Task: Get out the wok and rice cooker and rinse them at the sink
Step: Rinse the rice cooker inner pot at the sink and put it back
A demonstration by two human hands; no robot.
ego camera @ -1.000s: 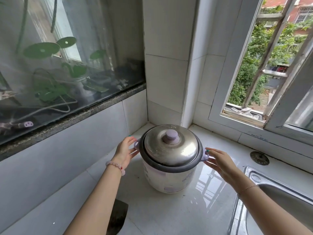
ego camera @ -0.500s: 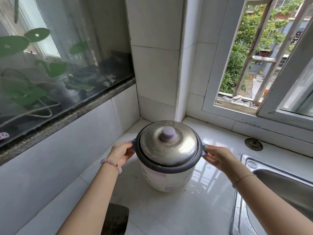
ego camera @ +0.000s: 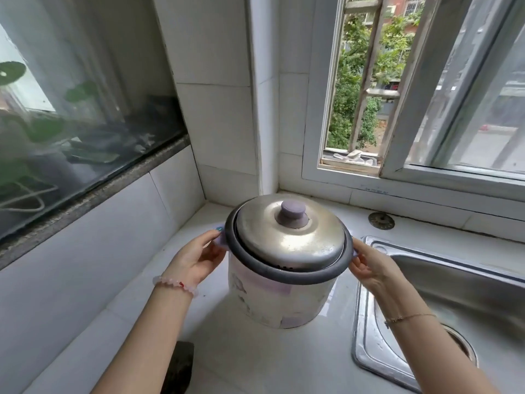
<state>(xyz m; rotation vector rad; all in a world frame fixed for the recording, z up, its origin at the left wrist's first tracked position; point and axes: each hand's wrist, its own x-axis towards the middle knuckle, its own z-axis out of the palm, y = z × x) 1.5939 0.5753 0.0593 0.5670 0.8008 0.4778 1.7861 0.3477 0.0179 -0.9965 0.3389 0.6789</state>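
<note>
The rice cooker [ego camera: 279, 300] is a white pot with a dark grey rim, a steel lid [ego camera: 289, 237] and a lilac knob. It is tilted and raised off the white counter [ego camera: 244, 362], close to the steel sink [ego camera: 460, 282] on the right. My left hand [ego camera: 199, 260] grips its left lilac side handle. On the opposite side, my right hand [ego camera: 372, 268] holds the right handle. No wok is in view.
A dark flat object [ego camera: 179, 368] lies on the counter near the bottom edge. The tiled wall corner stands behind the cooker. A round metal cap [ego camera: 381, 220] sits on the counter below the open window. A glass pane fills the left wall.
Both hands closed on the side handles. The cooker has left its spot in the corner, lifted, tilted and shifted right toward the sink.
</note>
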